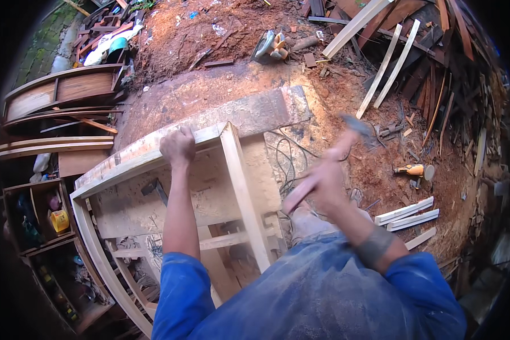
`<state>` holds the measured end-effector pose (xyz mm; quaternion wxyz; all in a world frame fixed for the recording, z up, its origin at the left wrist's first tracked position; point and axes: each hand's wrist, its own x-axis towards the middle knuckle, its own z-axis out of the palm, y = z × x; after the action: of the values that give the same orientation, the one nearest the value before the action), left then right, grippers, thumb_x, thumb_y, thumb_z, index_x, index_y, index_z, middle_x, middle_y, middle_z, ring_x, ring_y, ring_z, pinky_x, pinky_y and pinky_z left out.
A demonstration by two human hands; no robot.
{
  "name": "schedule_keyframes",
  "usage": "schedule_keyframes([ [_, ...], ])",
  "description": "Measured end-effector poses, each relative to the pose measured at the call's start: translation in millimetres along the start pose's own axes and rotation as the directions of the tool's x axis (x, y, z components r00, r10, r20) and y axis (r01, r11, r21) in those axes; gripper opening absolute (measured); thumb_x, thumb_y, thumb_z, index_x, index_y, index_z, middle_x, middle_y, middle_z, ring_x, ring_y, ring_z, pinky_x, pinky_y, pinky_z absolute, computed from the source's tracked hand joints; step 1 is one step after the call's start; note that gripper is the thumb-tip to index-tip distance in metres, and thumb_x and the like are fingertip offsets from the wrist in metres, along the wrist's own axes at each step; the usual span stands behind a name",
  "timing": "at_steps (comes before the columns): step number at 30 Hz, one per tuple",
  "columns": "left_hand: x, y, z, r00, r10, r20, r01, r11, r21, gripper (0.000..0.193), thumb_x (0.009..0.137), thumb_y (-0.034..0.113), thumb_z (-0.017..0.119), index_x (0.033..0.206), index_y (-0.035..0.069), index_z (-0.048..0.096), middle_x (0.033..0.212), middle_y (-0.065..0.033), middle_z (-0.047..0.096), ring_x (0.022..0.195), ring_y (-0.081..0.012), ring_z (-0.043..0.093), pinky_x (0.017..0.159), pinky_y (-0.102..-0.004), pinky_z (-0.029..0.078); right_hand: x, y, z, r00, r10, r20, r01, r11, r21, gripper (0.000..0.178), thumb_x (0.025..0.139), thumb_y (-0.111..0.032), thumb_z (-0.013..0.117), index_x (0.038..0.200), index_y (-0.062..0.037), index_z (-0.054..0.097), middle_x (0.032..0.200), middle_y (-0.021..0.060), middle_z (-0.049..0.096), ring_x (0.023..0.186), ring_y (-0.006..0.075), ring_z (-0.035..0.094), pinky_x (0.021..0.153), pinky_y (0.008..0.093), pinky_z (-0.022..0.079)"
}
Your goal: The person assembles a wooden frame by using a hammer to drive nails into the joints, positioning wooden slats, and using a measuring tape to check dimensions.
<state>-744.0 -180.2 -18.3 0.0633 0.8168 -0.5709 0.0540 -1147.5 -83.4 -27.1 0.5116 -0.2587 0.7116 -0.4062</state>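
the right hand (330, 180) and the hammer (301, 194) it is closed around are blurred; the left hand (178, 146) is curled tight over the wooden frame (241, 181), its fingertips hidden. under the left hand and left of the right one, the frame looks pale and square-edged, partly lost behind blue clothes (317, 283).
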Motion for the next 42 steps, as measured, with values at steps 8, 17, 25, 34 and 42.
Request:
schedule_keyframes([
  [8, -0.6, -9.3, 5.6, 0.992, -0.006, -0.125, -0.010, 0.992, -0.124, 0.053, 0.097, 0.033, 0.041, 0.071, 0.000, 0.074, 0.079, -0.0233, 0.071, 0.077, -0.0428, 0.068, 0.082, -0.0512, 0.050, -32.5, -44.9, 19.0, 0.656, 0.431, 0.619, -0.556, 0.831, 0.010, 0.030, 0.107, -0.039, 0.045, 0.096, -0.0100, 0.045, 0.063, 0.0008, 0.048, 0.043, 0.0122, 0.043, 0.039, 0.0288, 0.040],
  [17, 7.5, 6.1, -4.8, 0.942, 0.039, -0.334, -0.152, 0.936, -0.318, 0.045, 0.101, 0.031, 0.051, 0.067, 0.008, 0.070, 0.066, -0.0177, 0.067, 0.062, -0.0387, 0.065, 0.060, -0.0490, 0.049, -23.6, -50.4, -50.4, 0.759, 0.389, 0.522, -0.437, 0.899, -0.035, 0.031, 0.106, -0.041, 0.046, 0.097, -0.0113, 0.045, 0.065, 0.0022, 0.048, 0.046, 0.0133, 0.045, 0.043, 0.0305, 0.041],
  [25, 9.1, 16.1, 4.3, 0.979, -0.027, -0.202, -0.037, 0.951, -0.306, 0.053, 0.098, 0.044, 0.047, 0.071, 0.010, 0.077, 0.068, -0.0156, 0.071, 0.068, -0.0325, 0.071, 0.077, -0.0447, 0.053, -12.1, -25.6, 10.7, 0.626, 0.411, 0.663, -0.562, 0.827, 0.019, 0.036, 0.107, -0.044, 0.045, 0.096, -0.0100, 0.051, 0.062, 0.0008, 0.046, 0.044, 0.0114, 0.041, 0.041, 0.0293, 0.039],
  [34, 11.0, 16.2, -2.7, 0.997, 0.028, -0.074, -0.046, 0.968, -0.246, 0.046, 0.092, 0.033, 0.044, 0.074, 0.006, 0.078, 0.079, -0.0189, 0.073, 0.079, -0.0342, 0.072, 0.082, -0.0451, 0.052, 19.0, -29.2, -43.0, 0.753, 0.302, 0.584, -0.462, 0.875, 0.144, 0.041, 0.104, -0.048, 0.050, 0.100, -0.0069, 0.050, 0.067, -0.0008, 0.046, 0.051, 0.0089, 0.043, 0.045, 0.0263, 0.041],
  [42, 17.3, 18.5, 6.4, 0.998, -0.001, -0.062, -0.005, 0.996, -0.094, 0.053, 0.093, 0.034, 0.041, 0.072, 0.001, 0.076, 0.076, -0.0236, 0.071, 0.077, -0.0379, 0.072, 0.084, -0.0475, 0.051, 8.4, -52.0, 15.3, 0.996, 0.051, -0.074, 0.004, 0.802, 0.598, 0.022, 0.106, -0.027, 0.048, 0.092, -0.0101, 0.046, 0.069, 0.0001, 0.047, 0.055, 0.0125, 0.049, 0.049, 0.0302, 0.048],
])
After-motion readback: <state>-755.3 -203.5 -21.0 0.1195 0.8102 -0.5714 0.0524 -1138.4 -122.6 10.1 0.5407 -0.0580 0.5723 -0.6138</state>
